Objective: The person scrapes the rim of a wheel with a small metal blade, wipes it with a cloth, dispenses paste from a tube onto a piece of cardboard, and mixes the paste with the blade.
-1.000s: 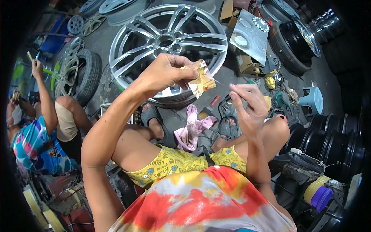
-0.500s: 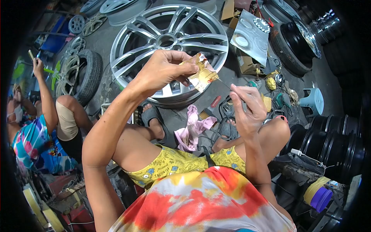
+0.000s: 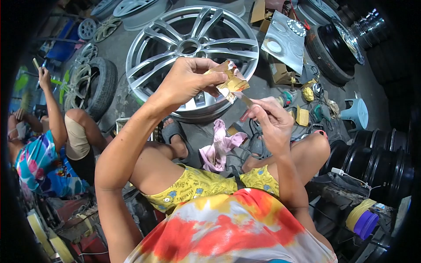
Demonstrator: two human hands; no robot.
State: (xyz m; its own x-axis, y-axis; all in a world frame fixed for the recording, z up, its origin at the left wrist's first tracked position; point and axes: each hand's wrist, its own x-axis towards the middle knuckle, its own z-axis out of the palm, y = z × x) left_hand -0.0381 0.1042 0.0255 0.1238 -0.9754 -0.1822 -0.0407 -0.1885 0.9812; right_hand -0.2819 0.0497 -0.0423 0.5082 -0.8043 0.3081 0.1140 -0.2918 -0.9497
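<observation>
My left hand (image 3: 193, 81) pinches a crumpled yellow-brown sheet (image 3: 237, 82) between thumb and fingers; whitish and red smears mark its surface. Between the fingertips of my right hand (image 3: 274, 118) is a thin flat scraper blade (image 3: 246, 100). Its far end meets the sheet's lower edge. Below and behind both hands lies a large silver alloy wheel rim (image 3: 153, 52), face up, with paired spokes. A pink rag (image 3: 218, 147) rests on the floor between my feet.
On the left sits another person (image 3: 48, 162) with a raised hand, near a tire (image 3: 103, 87). A metal sheet (image 3: 287, 41) lies over a cardboard box at right. Beyond it are a light-blue stool (image 3: 356, 115), a green-bodied power tool (image 3: 287, 97) and black rims (image 3: 372, 153).
My right hand has moved slightly left and down, and the blade has turned from edge-on to show its flat face. The sheet's lower part has folded a little; my left hand is nearly still.
</observation>
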